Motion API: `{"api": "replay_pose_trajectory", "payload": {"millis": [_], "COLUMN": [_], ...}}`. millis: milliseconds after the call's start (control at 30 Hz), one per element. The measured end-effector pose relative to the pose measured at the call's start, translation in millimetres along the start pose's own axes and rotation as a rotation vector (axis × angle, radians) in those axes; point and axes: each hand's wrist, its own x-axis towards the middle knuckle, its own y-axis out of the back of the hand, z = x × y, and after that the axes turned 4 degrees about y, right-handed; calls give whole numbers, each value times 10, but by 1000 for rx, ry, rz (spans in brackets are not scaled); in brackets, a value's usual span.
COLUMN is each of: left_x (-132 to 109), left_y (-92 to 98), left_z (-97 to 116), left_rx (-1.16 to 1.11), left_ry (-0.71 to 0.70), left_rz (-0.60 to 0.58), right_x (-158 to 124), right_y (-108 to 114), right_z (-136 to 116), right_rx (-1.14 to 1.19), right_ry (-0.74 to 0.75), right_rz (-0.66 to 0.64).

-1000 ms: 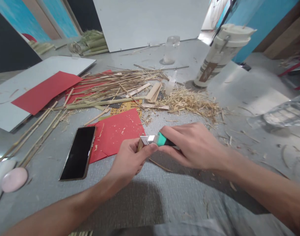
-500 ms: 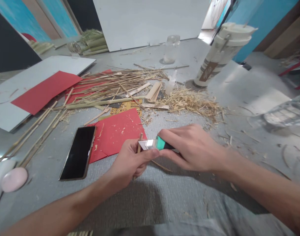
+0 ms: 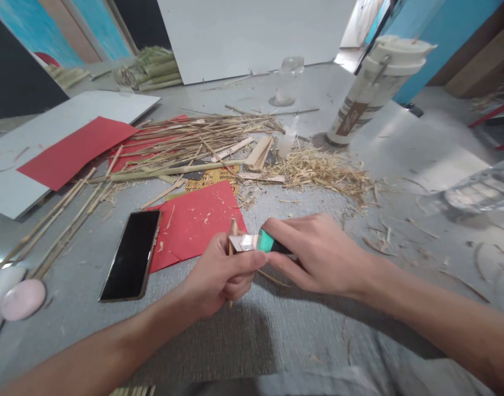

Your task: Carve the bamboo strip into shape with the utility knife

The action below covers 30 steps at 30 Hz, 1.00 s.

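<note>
My left hand [image 3: 221, 272] is closed around a thin strip of bamboo [image 3: 234, 226], whose top end stands out above the fingers and whose lower end shows beneath them. In my right hand [image 3: 318, 253] is a utility knife [image 3: 267, 242] with a green and black handle. Its blade lies across the bamboo strip, and my left thumb presses near the blade's base. Just beyond both hands, red paper [image 3: 198, 220] lies on the surface, sprinkled with pale shavings. A black phone [image 3: 130, 256] rests left of the paper.
Thin bamboo sticks [image 3: 186, 137] lie piled farther back, beside a heap of shavings [image 3: 322, 168]. A small squeeze bottle [image 3: 288, 137], a clear jar [image 3: 291, 82] and a tall white tumbler [image 3: 367, 91] stand behind. A clear plastic bottle [image 3: 483, 187] lies at right, a pink round object [image 3: 23, 300] at left.
The knife and my right hand have shifted slightly left and down. The strip's top end has changed its angle a little, and a curled shaving now shows right of my right hand.
</note>
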Motion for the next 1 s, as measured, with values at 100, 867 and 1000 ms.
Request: {"api": "replay_pose_trajectory", "payload": {"millis": [100,867,1000], "left_x": [-6,-19,-11], "left_y": [2,22,0], "left_z": [9,-3,6], "left_rx": [1,-306,-249], "left_ry": [37,147,119], "left_rz": [-8,-282,-252], "right_x": [-4,43,40], "right_y": [-11,92,86], "right_z": [-43,199,192], "right_rx": [-36,0,14], "right_ry": [1,-218,-206], "right_rz": [19,266,247]}}
